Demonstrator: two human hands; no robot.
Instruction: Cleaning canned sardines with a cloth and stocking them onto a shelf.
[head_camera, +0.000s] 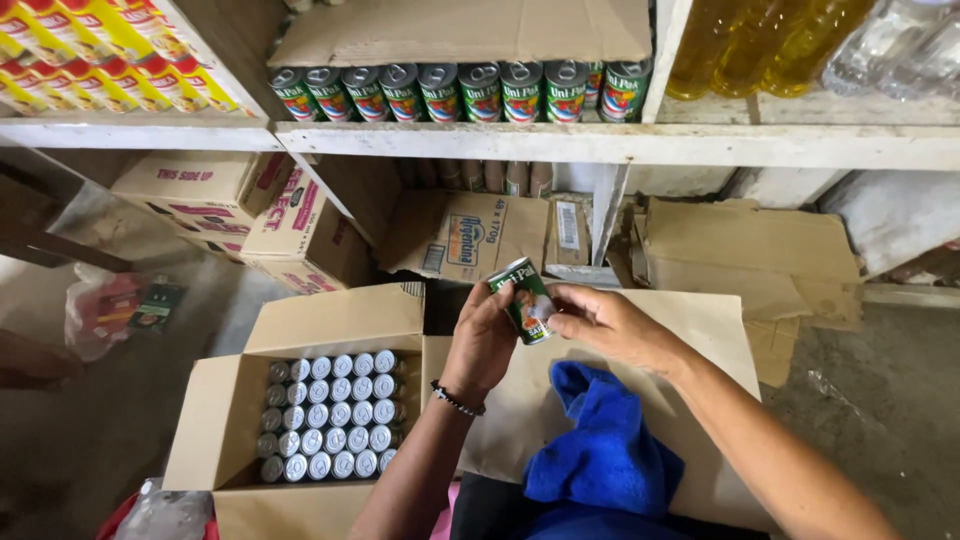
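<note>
Both hands are gripping one small can (527, 299), held up over the flap of a flat cardboard sheet (720, 330). Left hand (482, 340) is wrapping it from the left, fingers curled close round the body, a dark bead bracelet (457, 399) sitting on that wrist. Right hand (612, 325) is pinching it from the right, fingers (566, 326) narrowed onto the side and lower end. Can is sitting tilted between the two, top leaning up-left. Label is showing green with a white panel and a picture; metal rim on top. Below left, an open carton (215, 420) is holding packed rows of cans (330, 415), silver lids up. A blue cloth (605, 450) is lying just below the right forearm. More green cans (460, 92) are lining the shelf (620, 145) above.
</note>
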